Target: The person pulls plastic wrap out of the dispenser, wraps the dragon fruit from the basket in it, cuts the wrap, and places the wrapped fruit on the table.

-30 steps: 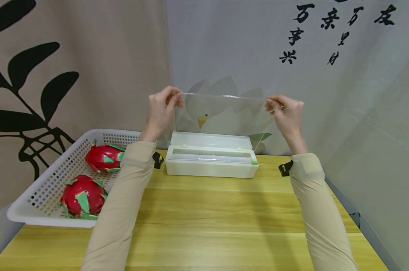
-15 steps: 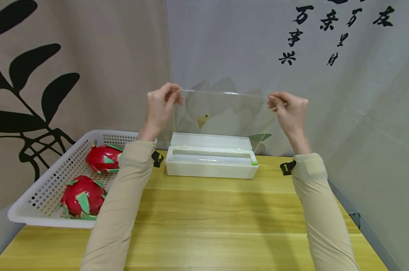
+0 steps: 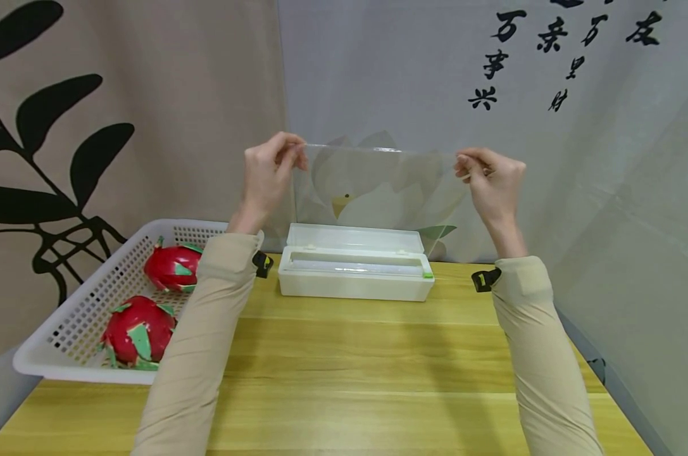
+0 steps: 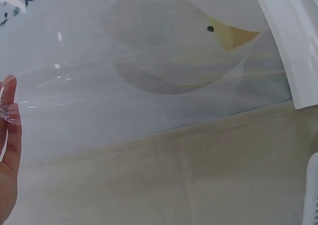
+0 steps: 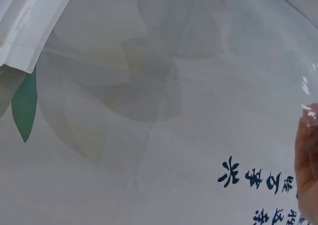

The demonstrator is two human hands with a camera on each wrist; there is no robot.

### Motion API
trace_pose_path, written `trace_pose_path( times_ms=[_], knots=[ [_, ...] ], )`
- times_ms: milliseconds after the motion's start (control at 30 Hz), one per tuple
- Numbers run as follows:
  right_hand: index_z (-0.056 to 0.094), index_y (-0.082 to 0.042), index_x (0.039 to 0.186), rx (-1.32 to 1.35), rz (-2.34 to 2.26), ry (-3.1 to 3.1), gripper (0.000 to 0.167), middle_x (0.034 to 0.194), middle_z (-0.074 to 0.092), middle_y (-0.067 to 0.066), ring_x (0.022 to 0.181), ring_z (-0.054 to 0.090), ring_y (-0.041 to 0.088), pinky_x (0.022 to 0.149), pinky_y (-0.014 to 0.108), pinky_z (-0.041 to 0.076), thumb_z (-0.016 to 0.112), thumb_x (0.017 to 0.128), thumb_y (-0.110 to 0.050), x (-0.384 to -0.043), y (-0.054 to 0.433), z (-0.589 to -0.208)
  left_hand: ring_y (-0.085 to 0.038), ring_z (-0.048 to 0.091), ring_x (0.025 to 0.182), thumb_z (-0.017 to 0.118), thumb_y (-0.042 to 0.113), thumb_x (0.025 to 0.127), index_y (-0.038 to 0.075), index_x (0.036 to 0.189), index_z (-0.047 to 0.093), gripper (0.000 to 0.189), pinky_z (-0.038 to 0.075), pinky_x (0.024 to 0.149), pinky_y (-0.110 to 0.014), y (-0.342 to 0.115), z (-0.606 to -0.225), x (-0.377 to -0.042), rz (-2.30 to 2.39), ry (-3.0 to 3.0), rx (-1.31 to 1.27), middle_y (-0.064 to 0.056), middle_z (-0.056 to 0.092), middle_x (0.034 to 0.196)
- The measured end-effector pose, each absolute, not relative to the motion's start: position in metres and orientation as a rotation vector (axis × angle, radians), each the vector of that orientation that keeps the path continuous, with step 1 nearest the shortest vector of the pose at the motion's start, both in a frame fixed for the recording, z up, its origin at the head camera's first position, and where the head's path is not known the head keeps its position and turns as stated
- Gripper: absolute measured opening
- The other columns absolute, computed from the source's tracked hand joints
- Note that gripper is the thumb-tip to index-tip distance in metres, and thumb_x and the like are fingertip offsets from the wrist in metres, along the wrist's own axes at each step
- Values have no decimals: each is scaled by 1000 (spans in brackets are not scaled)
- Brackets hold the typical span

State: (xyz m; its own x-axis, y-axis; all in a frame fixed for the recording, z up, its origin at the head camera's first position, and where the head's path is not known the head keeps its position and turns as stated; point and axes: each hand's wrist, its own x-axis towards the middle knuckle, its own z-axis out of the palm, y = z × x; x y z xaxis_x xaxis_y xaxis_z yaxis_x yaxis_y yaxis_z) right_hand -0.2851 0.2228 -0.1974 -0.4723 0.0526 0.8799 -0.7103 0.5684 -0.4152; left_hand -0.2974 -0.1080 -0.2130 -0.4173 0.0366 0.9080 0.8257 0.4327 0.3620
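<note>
A sheet of clear plastic wrap is stretched upright between both hands, rising from a white wrap dispenser box whose lid is tipped back. My left hand pinches the sheet's upper left corner between thumb and fingers. At the upper right corner my right hand pinches the film the same way. Inside the box lies the roll of wrap. In the left wrist view the film glints beside the left fingertips; in the right wrist view it shines at the right fingertips.
To the left stands a white perforated basket holding two red dragon fruits with green scales. A wooden table lies under everything. Behind it hangs a printed cloth with lettering and a bird.
Both hands have risen a little and drifted slightly apart, drawing the upper edge of the plastic wrap higher above the box. The box and basket stay in place.
</note>
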Motion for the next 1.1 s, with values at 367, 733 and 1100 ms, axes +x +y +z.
trace_pose_path(
  times_ms=[367,733,1100],
  knots=[
    [73,7,88,503,978,-1837,15,77,70,27,57,55,-16,57,5,48,64,89,-5,-283,222,-192,-29,66,62,58,0,92,-13,90,64,14,49,61,-6,-108,-206,-293,-1106,-1739,-754,-23,68,74],
    [73,7,85,528,995,-1777,16,73,68,28,56,57,-11,55,9,50,63,89,-4,-277,219,-186,-29,65,61,57,-2,92,-13,89,64,13,50,61,-7,-109,-200,-289,-1089,-1700,-776,-22,68,73],
    [74,6,86,484,988,-1770,15,76,69,28,56,57,-10,57,5,48,65,89,-6,-274,219,-180,-6,65,61,57,0,93,-11,89,65,15,51,61,-8,-109,-194,-284,-1056,-1669,-794,-21,69,73]
  ],
)
